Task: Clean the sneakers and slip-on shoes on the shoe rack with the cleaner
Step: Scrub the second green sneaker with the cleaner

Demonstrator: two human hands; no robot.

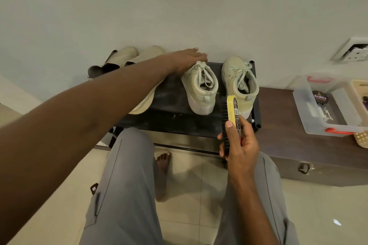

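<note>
While your right hand [240, 145] grips the brush [231, 123] with thumb on its yellow back and fingers curled round the black bristles, you hold it upright just in front of the shoe rack [173, 105], its tip overlapping the heel of the right sneaker [239, 79]. Your left hand [187, 58] lies flat, fingers straight, on the toe of the left sneaker [199, 87], gripping nothing. Both sneakers stand side by side on the rack's top shelf, toes toward the wall. Your left forearm crosses over a pair of slip-on shoes [129, 53] at the left end of the rack. Well to the right, a clear plastic box [310, 113] holding a polish tin [320, 97] sits on a dark bench [282, 125].
</note>
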